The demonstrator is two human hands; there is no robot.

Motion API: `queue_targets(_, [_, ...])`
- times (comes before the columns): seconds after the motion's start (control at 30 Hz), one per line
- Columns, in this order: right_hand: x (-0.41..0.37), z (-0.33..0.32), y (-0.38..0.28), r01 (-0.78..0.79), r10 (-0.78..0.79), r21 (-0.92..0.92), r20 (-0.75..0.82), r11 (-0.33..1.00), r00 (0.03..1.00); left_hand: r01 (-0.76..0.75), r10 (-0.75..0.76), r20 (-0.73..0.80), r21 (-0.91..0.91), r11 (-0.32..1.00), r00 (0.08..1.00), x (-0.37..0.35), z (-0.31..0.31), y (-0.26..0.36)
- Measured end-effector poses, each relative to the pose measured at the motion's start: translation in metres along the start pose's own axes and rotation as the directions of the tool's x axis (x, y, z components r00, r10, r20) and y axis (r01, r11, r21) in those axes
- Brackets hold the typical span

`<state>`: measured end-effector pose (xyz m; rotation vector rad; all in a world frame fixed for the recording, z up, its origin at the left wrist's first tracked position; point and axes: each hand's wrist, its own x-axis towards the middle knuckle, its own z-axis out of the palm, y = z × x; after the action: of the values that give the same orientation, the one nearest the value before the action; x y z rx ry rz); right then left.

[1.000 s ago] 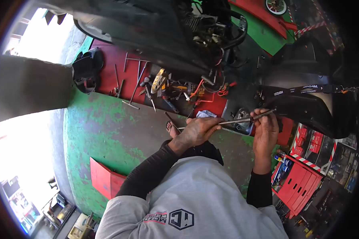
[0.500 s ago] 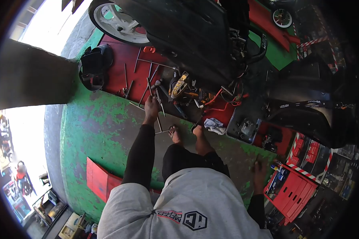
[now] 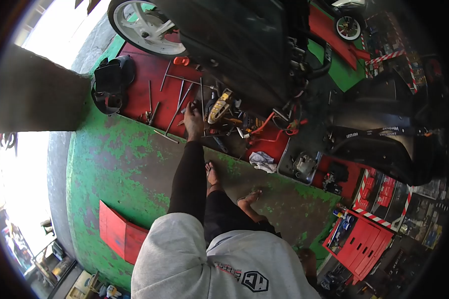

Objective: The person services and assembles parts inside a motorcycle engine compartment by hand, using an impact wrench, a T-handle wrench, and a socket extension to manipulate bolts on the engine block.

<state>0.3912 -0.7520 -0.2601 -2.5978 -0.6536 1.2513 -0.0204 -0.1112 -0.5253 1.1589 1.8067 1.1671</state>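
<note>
My left hand (image 3: 193, 124) is low over the red platform (image 3: 143, 55), its fingers curled in around a small greyish piece I cannot make out. Just right of the hand, the thin shaft of a T-handle wrench (image 3: 202, 92) lies on the platform. More long T-handle wrenches (image 3: 178, 110) are spread to its left. A black-and-yellow power tool (image 3: 220, 106) sits to the right, with a dark tool handle (image 3: 220, 145) below it. My right hand (image 3: 307, 260) hangs by my side, partly behind my shirt, its fingers dark and indistinct.
A scooter with a white-rimmed wheel (image 3: 147, 30) stands over the platform. A black bag (image 3: 113, 74) lies at the platform's left end. To the right are a white rag (image 3: 263, 161), a grey tray (image 3: 284, 162) and a red tool cabinet (image 3: 362, 244). A pillar (image 3: 37, 92) stands left.
My left hand has let go of the T-handle wrench, which now lies beside it, and has reached farther over the platform. My right hand has come closer to my body; my feet have shifted.
</note>
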Motion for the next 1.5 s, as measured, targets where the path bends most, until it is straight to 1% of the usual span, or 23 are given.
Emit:
queue_targets(0.03, [0.015,-0.004,0.034,0.056,-0.060,-0.102,-0.036,0.993,0.998,-0.040,0.040,-0.004,-0.164,0.986,0.999,-0.020,-0.012,0.008])
queue_targets(0.1, [0.018,-0.006,0.012,0.134,-0.118,0.089,-0.163,0.987,0.980,-0.012,0.014,0.008,-0.158,0.987,1.000,-0.063,-0.034,0.002])
queue_targets(0.17, [0.011,-0.014,-0.025,0.034,-0.021,0.079,-0.156,0.996,0.988,-0.016,0.016,0.082,0.006,1.000,0.996,-0.114,-0.060,-0.017])
queue_targets(0.23, [0.023,-0.012,0.025,0.075,-0.064,0.058,-0.171,0.995,0.983,0.219,-0.205,0.168,-0.068,0.973,0.964,-0.180,-0.083,0.001])
queue_targets(0.3, [0.025,-0.014,0.070,0.125,-0.116,0.040,-0.181,0.991,0.977,0.220,-0.193,0.219,-0.104,0.970,0.956,-0.243,-0.091,-0.011])
queue_targets(0.4, [0.021,-0.007,0.122,0.017,-0.004,0.170,-0.077,0.985,0.997,0.315,-0.261,0.395,-0.077,0.946,0.881,-0.339,-0.081,-0.001])
queue_targets(0.43, [0.007,-0.009,0.159,0.029,0.015,0.420,-0.103,0.907,0.995,0.316,-0.253,0.483,-0.052,0.947,0.838,-0.394,-0.058,0.019])
queue_targets(0.5, [-0.008,-0.017,0.171,0.069,0.021,0.730,-0.113,0.680,0.993,0.264,-0.197,0.717,0.018,0.964,0.669,-0.481,-0.016,0.066])
queue_targets(0.6, [-0.041,-0.052,0.184,0.146,-0.067,0.907,-0.130,0.396,0.989,0.069,-0.061,0.982,0.049,0.996,0.180,-0.621,0.020,0.175])
queue_targets(0.67, [-0.059,-0.078,0.183,0.208,-0.160,0.927,-0.165,0.313,0.973,-0.048,0.144,0.979,-0.153,0.987,-0.144,-0.702,0.039,0.230])
queue_targets(0.7, [-0.058,-0.085,0.190,0.255,-0.220,0.935,-0.202,0.248,0.954,-0.073,0.167,0.955,-0.190,0.979,-0.246,-0.737,0.045,0.255])
queue_targets(0.77, [-0.050,-0.116,0.213,0.336,-0.277,0.927,-0.284,0.165,0.918,0.070,0.262,0.912,-0.252,0.965,-0.315,-0.801,0.062,0.290])
queue_targets(0.8, [-0.047,-0.132,0.218,0.348,-0.300,0.927,-0.295,0.140,0.907,0.054,0.273,0.895,-0.272,0.961,-0.353,-0.820,0.077,0.297])
queue_targets(0.87, [-0.035,-0.160,0.239,0.370,-0.323,0.924,-0.322,0.096,0.890,0.219,0.192,0.942,-0.133,0.967,-0.275,-0.856,0.102,0.309])
queue_targets(0.97, [-0.012,-0.206,0.276,0.467,-0.357,0.884,-0.425,0.035,0.832,0.203,0.260,0.932,-0.212,0.956,-0.251,-0.900,0.148,0.325])
queue_targets(1.07, [0.007,-0.258,0.310,0.499,-0.293,0.860,-0.451,0.112,0.843,0.215,0.263,0.947,-0.222,0.951,-0.185,-0.943,0.202,0.333])
queue_targets(1.13, [0.042,-0.287,0.355,0.492,-0.107,0.823,-0.482,0.285,0.869,0.190,0.281,0.945,-0.248,0.950,-0.168,-0.963,0.253,0.333])
queue_targets(1.2, [0.073,-0.321,0.413,0.356,0.214,0.925,-0.377,0.132,0.901,-0.044,0.369,0.911,-0.383,0.923,-0.185,-0.977,0.315,0.321])
queue_targets(1.27, [0.113,-0.343,0.487,0.496,0.326,0.865,-0.493,0.080,0.807,-0.160,0.381,0.906,-0.410,0.898,-0.185,-0.987,0.368,0.304])
queue_targets(1.33, [0.106,-0.400,0.519,0.600,0.466,0.783,-0.598,0.165,0.652,-0.271,0.395,0.900,-0.433,0.860,-0.185,-0.999,0.399,0.312])
queue_targets(1.4, [0.127,-0.446,0.581,0.559,0.469,0.816,-0.554,0.145,0.688,-0.484,0.286,0.921,-0.383,0.787,-0.265,-1.003,0.408,0.332])
queue_targets(1.47, [0.152,-0.497,0.639,0.553,0.515,0.833,-0.466,-0.020,0.720,-0.327,0.119,0.985,-0.153,0.933,-0.122,-0.954,0.447,0.256])
queue_targets(1.5, [0.159,-0.524,0.658,0.556,0.568,0.825,-0.412,-0.098,0.712,-0.524,0.236,0.959,-0.282,0.804,-0.154,-0.945,0.440,0.259])
